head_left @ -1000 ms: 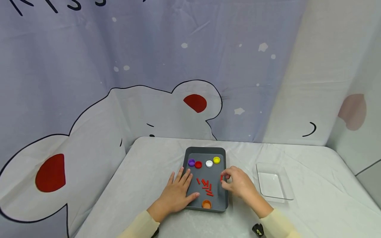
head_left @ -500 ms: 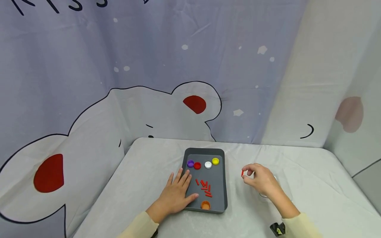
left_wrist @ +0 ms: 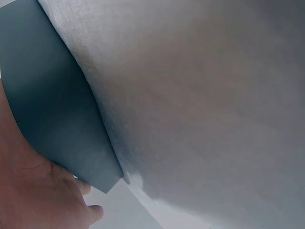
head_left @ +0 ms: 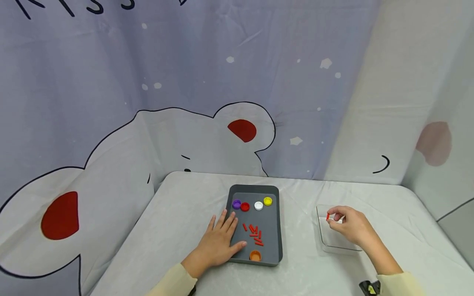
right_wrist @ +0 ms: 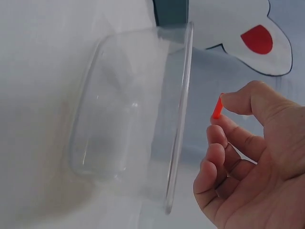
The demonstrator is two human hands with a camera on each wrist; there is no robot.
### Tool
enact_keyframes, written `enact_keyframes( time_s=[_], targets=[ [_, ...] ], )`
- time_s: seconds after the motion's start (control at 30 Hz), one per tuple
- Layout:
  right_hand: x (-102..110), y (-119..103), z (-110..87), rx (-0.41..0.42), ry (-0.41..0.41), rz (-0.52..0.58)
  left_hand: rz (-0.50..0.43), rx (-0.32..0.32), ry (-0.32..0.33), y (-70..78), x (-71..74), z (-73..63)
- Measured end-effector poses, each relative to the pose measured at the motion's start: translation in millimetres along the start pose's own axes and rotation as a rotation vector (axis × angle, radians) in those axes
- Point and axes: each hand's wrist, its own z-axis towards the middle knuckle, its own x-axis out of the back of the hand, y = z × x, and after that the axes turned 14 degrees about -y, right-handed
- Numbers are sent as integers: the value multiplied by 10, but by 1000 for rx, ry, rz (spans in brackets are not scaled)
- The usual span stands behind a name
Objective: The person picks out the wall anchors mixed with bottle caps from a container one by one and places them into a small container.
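Between thumb and index finger, my right hand pinches a small red stick by its ends. That hand is above the clear plastic box, whose rim lies just beyond the fingers in the right wrist view. My left hand rests with spread fingers over the left edge of a dark grey tray. Several more red sticks lie loosely in the middle of the tray. In the left wrist view, part of the left hand shows against the tray's side.
Toward the tray's far end sit a purple cap, a red cap, a white cap and a yellow cap. An orange cap is at the near end. A white cloth covers the table; a printed curtain hangs behind.
My right hand has carried the red stick rightward from the tray's right edge to above the clear box. My left hand has stayed on the tray.
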Motion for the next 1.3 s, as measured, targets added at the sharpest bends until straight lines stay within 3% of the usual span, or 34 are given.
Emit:
enact_keyframes(
  time_s=[0.57,0.7,0.97,1.3],
  targets=[
    [86,250,-27,19,17,-14,5,7,-4,14,14,-12],
    [17,186,-15,12,7,15,9,9,-7,9,9,-8],
    [-208,-52,54,85,2,58,-1,11,-21,12,21,-16],
    [-405,-303,145,126,-17,97,3,1,7,-4,-25,-1]
  ],
)
